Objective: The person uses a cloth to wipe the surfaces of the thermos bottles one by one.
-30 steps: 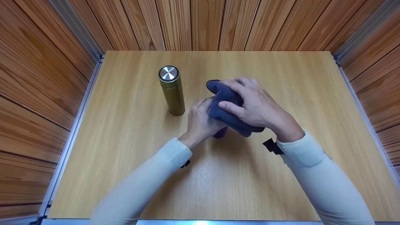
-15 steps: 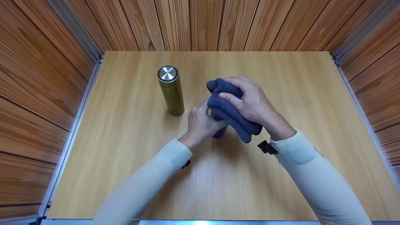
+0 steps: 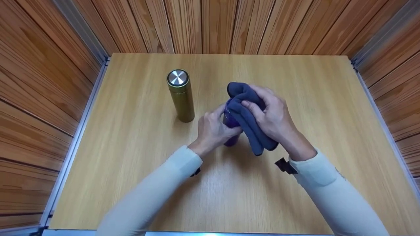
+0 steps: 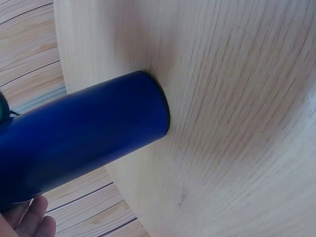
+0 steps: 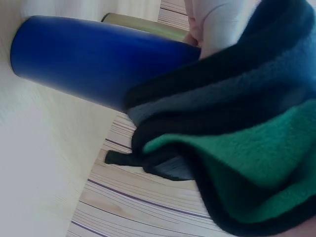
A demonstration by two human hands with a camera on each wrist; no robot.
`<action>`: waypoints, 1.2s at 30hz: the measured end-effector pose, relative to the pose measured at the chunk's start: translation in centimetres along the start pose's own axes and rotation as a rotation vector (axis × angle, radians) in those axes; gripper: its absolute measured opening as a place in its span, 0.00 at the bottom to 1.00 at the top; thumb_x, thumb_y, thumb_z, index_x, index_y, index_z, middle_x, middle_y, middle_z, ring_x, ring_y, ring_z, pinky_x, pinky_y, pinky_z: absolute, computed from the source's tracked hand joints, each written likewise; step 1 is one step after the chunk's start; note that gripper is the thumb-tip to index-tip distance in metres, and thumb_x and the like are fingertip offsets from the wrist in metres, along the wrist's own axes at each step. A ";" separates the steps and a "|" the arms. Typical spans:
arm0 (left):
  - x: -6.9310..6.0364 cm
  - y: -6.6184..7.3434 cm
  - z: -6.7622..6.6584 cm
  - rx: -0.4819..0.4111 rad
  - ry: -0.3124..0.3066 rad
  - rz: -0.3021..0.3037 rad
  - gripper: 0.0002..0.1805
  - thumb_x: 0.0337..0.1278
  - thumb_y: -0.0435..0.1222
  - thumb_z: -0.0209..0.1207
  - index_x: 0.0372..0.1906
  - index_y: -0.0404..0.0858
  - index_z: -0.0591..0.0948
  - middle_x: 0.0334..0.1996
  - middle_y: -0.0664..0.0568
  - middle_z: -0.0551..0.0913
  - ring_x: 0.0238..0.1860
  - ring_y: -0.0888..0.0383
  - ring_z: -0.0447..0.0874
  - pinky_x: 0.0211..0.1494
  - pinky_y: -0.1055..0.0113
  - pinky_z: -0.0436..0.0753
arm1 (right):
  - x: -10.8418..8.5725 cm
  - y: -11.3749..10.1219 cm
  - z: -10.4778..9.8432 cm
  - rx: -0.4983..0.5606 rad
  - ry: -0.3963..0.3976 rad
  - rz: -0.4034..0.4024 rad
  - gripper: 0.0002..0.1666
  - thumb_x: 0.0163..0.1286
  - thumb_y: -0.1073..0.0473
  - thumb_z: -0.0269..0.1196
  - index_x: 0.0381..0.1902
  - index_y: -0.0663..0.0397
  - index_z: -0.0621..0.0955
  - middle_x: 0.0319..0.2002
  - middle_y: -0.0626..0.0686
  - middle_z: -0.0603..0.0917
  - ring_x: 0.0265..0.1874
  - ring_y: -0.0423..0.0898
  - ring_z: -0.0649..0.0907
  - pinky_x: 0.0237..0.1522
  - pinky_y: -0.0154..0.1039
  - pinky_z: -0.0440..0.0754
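Observation:
My left hand (image 3: 213, 129) grips the upper part of a bottle (image 3: 231, 121), purple in the head view and blue in the wrist views. The bottle (image 4: 89, 133) stands on its base on the table. A folded cloth (image 3: 249, 119), dark grey-blue with black edging, is held in my right hand (image 3: 275, 114), thumb on top. It drapes over the bottle's top and right side, covering most of the lid end. A green inner face of the cloth (image 5: 256, 158) shows in the right wrist view, beside the bottle (image 5: 89, 59).
An olive-gold flask (image 3: 182, 101) with a silver lid stands upright to the left of the bottle. The wooden table (image 3: 131, 137) has slatted wood walls (image 3: 216, 26) at its back and sides.
My right hand and the cloth have shifted right and slightly toward me, after a small lift. More of the bottle's upper side is uncovered. The left hand keeps its grip in place.

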State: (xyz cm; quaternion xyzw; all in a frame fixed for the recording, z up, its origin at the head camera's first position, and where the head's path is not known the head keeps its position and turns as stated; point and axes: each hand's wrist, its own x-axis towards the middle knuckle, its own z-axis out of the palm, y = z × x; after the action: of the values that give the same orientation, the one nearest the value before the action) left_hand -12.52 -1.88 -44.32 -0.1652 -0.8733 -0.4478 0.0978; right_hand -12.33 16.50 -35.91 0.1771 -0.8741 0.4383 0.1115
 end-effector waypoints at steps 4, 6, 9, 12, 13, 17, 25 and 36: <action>-0.1 0.0 0.0 0.008 -0.002 -0.001 0.35 0.50 0.55 0.74 0.61 0.42 0.82 0.50 0.50 0.89 0.46 0.55 0.90 0.50 0.65 0.85 | -0.6 -0.5 -0.6 -0.043 -0.102 0.013 0.27 0.70 0.55 0.70 0.66 0.50 0.81 0.52 0.57 0.82 0.46 0.54 0.81 0.50 0.50 0.76; -0.1 -0.1 0.0 0.011 -0.001 0.006 0.31 0.52 0.53 0.74 0.57 0.41 0.83 0.45 0.51 0.90 0.42 0.56 0.90 0.47 0.65 0.85 | -0.7 -0.8 -0.8 -0.083 -0.150 0.016 0.30 0.69 0.50 0.71 0.67 0.48 0.80 0.52 0.57 0.81 0.45 0.54 0.80 0.48 0.50 0.75; -0.1 -0.1 -0.1 0.020 0.002 0.024 0.23 0.56 0.49 0.71 0.51 0.39 0.83 0.35 0.52 0.88 0.35 0.56 0.88 0.41 0.64 0.86 | -0.5 -1.7 -0.6 -0.192 -0.213 0.026 0.34 0.68 0.41 0.69 0.69 0.44 0.78 0.53 0.57 0.78 0.46 0.55 0.77 0.45 0.51 0.75; 0.0 -0.2 -0.2 0.028 0.000 0.042 0.19 0.60 0.47 0.69 0.48 0.38 0.81 0.32 0.51 0.86 0.32 0.56 0.88 0.39 0.64 0.86 | 0.3 -2.7 -0.3 -0.304 -0.270 0.052 0.37 0.68 0.34 0.66 0.70 0.41 0.77 0.52 0.58 0.76 0.46 0.55 0.74 0.41 0.51 0.74; 0.0 -0.2 -0.2 0.029 -0.004 0.046 0.19 0.61 0.46 0.68 0.48 0.37 0.81 0.31 0.51 0.86 0.32 0.56 0.88 0.38 0.64 0.86 | 0.6 -3.0 -0.1 -0.340 -0.291 0.062 0.38 0.68 0.33 0.64 0.71 0.41 0.76 0.51 0.58 0.75 0.45 0.55 0.73 0.40 0.50 0.73; 0.0 -0.1 -0.3 0.013 -0.027 0.041 0.19 0.64 0.47 0.67 0.50 0.38 0.80 0.32 0.52 0.85 0.34 0.57 0.89 0.42 0.67 0.86 | 1.9 -3.8 0.3 -0.409 -0.350 0.100 0.39 0.70 0.32 0.61 0.71 0.44 0.76 0.46 0.57 0.75 0.43 0.55 0.72 0.37 0.48 0.70; 0.1 -0.3 -0.1 -0.016 -0.031 0.033 0.14 0.64 0.46 0.65 0.43 0.39 0.82 0.25 0.54 0.81 0.29 0.60 0.86 0.35 0.70 0.84 | 2.7 -3.5 0.3 -0.326 -0.334 0.123 0.30 0.72 0.39 0.64 0.66 0.44 0.79 0.44 0.54 0.77 0.41 0.54 0.75 0.40 0.48 0.70; 0.1 -0.3 -0.2 0.032 -0.003 0.011 0.34 0.51 0.49 0.75 0.62 0.40 0.82 0.41 0.48 0.90 0.39 0.54 0.91 0.44 0.66 0.86 | 1.7 -1.1 1.1 -0.051 0.025 0.082 0.17 0.71 0.60 0.68 0.56 0.58 0.84 0.51 0.58 0.85 0.48 0.54 0.82 0.55 0.52 0.77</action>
State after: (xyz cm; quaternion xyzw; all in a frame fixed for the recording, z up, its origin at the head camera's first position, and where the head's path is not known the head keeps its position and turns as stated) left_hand -12.72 -2.17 -44.34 -0.1692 -0.8795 -0.4330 0.1015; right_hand -13.44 14.60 -35.19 0.1327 -0.8901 0.4223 0.1088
